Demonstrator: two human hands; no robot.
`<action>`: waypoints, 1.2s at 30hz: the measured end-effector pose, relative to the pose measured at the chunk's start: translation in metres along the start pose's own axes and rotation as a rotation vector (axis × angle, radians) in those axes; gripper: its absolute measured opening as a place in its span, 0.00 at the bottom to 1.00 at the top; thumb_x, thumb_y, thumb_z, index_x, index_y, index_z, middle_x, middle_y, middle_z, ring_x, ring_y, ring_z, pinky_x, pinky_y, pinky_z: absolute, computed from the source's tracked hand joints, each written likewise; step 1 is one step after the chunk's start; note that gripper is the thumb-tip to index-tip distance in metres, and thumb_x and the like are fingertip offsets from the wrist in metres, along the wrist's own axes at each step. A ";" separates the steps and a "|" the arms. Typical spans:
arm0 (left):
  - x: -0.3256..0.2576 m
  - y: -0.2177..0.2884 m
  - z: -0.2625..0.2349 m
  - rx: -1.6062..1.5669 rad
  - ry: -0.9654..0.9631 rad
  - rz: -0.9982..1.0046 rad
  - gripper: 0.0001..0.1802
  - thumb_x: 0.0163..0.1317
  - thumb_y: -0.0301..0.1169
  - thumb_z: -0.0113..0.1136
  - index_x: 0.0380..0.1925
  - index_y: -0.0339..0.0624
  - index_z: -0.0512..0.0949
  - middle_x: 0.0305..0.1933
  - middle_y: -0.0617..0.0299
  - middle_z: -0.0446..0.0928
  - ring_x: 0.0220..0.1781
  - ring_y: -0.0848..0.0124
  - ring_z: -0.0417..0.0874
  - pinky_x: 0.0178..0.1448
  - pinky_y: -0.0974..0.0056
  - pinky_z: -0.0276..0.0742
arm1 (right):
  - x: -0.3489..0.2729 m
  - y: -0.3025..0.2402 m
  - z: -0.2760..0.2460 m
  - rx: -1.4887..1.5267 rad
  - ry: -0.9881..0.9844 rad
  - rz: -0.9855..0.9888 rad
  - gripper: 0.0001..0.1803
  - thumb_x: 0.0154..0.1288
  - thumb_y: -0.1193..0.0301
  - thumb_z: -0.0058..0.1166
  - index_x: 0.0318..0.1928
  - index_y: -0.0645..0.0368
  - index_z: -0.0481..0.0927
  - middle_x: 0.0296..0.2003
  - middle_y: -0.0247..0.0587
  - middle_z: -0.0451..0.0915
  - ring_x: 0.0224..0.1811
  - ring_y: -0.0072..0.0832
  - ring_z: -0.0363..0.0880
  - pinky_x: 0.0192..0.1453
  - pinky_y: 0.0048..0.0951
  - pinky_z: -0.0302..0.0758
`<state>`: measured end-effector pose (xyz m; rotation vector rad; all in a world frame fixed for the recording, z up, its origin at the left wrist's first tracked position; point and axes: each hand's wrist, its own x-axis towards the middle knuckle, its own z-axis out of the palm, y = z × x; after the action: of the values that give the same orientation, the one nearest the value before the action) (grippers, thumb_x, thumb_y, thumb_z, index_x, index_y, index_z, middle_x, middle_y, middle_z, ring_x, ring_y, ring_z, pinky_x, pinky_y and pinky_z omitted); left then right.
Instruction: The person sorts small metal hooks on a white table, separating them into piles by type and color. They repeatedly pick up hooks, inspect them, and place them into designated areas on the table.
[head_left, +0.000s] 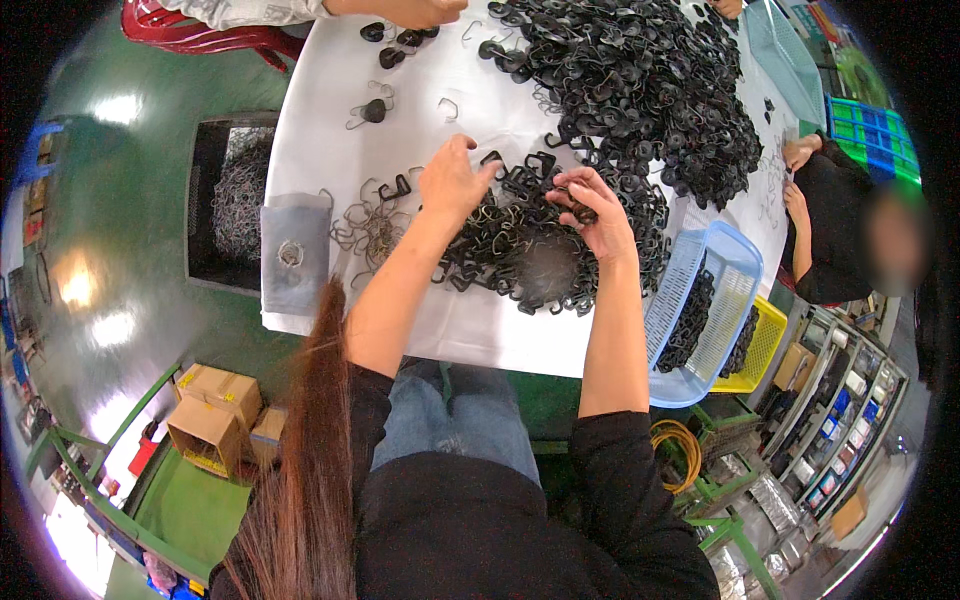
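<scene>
Grasping a small dark piece [577,208], the right hand [603,220] hangs over glossy black hooked parts [490,240], near side, white-covered table [480,340]. Left hand [453,185]: fingers parted, grip cannot be told. Left: thin bent metallic wires [366,236]. Far right: mound of rounded black pieces [645,90]. Right: latticed blue plastic basket [738,262].

Head-worn wide fisheye, facing down, near above white table [320,130]

The small hooks [490,225] are black, the wire pieces [365,225] dull grey-brown, the tablecloth [480,335] plain white. 1 latticed basket [735,250] is pale blue, 1 mesh basket [768,345] yellow, the chair [200,40] red, the floor [160,150] green.
</scene>
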<state>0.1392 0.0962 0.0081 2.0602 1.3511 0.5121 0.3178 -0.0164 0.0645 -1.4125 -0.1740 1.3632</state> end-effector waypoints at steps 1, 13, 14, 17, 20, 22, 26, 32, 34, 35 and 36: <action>-0.002 0.006 0.007 0.047 0.003 0.007 0.25 0.49 0.44 0.67 0.41 0.42 0.71 0.35 0.52 0.75 0.36 0.55 0.79 0.37 0.54 0.74 | 0.009 0.000 0.000 -0.100 0.002 -0.013 0.09 0.57 0.69 0.58 0.37 0.57 0.75 0.25 0.29 0.73 0.26 0.18 0.71 0.23 0.18 0.63; 0.002 0.005 0.026 -0.091 -0.120 0.021 0.18 0.50 0.35 0.65 0.38 0.41 0.70 0.31 0.55 0.72 0.34 0.56 0.78 0.35 0.55 0.73 | 0.069 -0.003 0.036 -1.615 0.300 0.039 0.23 0.46 0.58 0.69 0.37 0.62 0.81 0.41 0.48 0.81 0.46 0.41 0.79 0.48 0.39 0.75; 0.001 0.002 0.023 -0.190 -0.176 0.000 0.16 0.52 0.32 0.64 0.37 0.39 0.71 0.29 0.56 0.72 0.31 0.59 0.78 0.33 0.58 0.73 | 0.071 -0.003 0.032 -1.597 0.244 0.012 0.23 0.46 0.58 0.68 0.37 0.62 0.81 0.41 0.49 0.81 0.46 0.41 0.80 0.48 0.39 0.75; -0.003 -0.016 -0.003 -1.362 -0.606 -0.505 0.10 0.57 0.34 0.60 0.33 0.40 0.74 0.23 0.65 0.68 0.23 0.73 0.68 0.28 0.69 0.65 | 0.071 -0.001 0.013 -1.556 0.126 -0.091 0.24 0.46 0.55 0.67 0.37 0.62 0.81 0.38 0.49 0.81 0.39 0.37 0.81 0.45 0.35 0.74; -0.014 -0.029 -0.028 -1.766 -0.540 -0.647 0.10 0.61 0.37 0.58 0.31 0.41 0.75 0.24 0.70 0.66 0.21 0.79 0.58 0.25 0.75 0.56 | 0.055 -0.001 -0.003 -1.128 0.002 -0.231 0.23 0.47 0.56 0.66 0.35 0.63 0.81 0.33 0.42 0.81 0.34 0.28 0.79 0.38 0.30 0.73; -0.016 -0.029 -0.034 -1.885 -0.489 -0.657 0.10 0.63 0.36 0.56 0.31 0.40 0.74 0.25 0.67 0.67 0.23 0.79 0.63 0.24 0.76 0.60 | 0.034 -0.011 -0.011 -0.415 -0.126 -0.028 0.13 0.53 0.62 0.62 0.33 0.57 0.79 0.28 0.30 0.77 0.31 0.19 0.74 0.26 0.21 0.62; -0.010 -0.015 -0.023 -1.448 -0.401 -0.650 0.12 0.63 0.38 0.56 0.38 0.40 0.77 0.35 0.60 0.77 0.33 0.71 0.77 0.28 0.73 0.71 | 0.004 -0.020 -0.011 0.006 -0.073 -0.079 0.09 0.54 0.67 0.61 0.35 0.53 0.79 0.26 0.28 0.75 0.27 0.20 0.71 0.26 0.21 0.62; 0.000 0.010 0.012 0.082 -0.152 -0.001 0.22 0.53 0.38 0.63 0.46 0.41 0.72 0.38 0.50 0.78 0.42 0.57 0.80 0.44 0.55 0.75 | 0.036 -0.012 -0.003 -1.496 0.004 -0.346 0.18 0.46 0.69 0.65 0.41 0.46 0.79 0.32 0.38 0.77 0.36 0.34 0.78 0.37 0.33 0.72; 0.002 0.009 0.017 0.125 -0.209 -0.039 0.23 0.51 0.41 0.65 0.43 0.41 0.72 0.39 0.50 0.79 0.42 0.53 0.79 0.46 0.53 0.74 | 0.042 -0.009 -0.002 -1.682 -0.066 -0.407 0.13 0.46 0.68 0.65 0.36 0.47 0.81 0.34 0.38 0.77 0.38 0.39 0.77 0.39 0.37 0.73; 0.003 0.008 0.020 0.124 -0.241 -0.066 0.22 0.50 0.41 0.65 0.42 0.41 0.73 0.39 0.50 0.79 0.42 0.54 0.79 0.45 0.54 0.74 | 0.041 -0.009 -0.003 -1.614 -0.031 -0.470 0.12 0.46 0.68 0.65 0.35 0.48 0.81 0.33 0.38 0.78 0.38 0.38 0.78 0.39 0.35 0.73; 0.006 0.006 0.021 0.123 -0.246 -0.080 0.22 0.50 0.41 0.66 0.41 0.41 0.73 0.39 0.50 0.79 0.42 0.54 0.79 0.45 0.54 0.74 | 0.037 -0.009 -0.005 -1.562 -0.020 -0.458 0.11 0.47 0.68 0.65 0.34 0.50 0.81 0.32 0.38 0.78 0.37 0.36 0.78 0.39 0.34 0.73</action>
<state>0.1579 0.0939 -0.0032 2.0780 1.3381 0.1383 0.3385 0.0105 0.0475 -2.3194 -1.7344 0.7086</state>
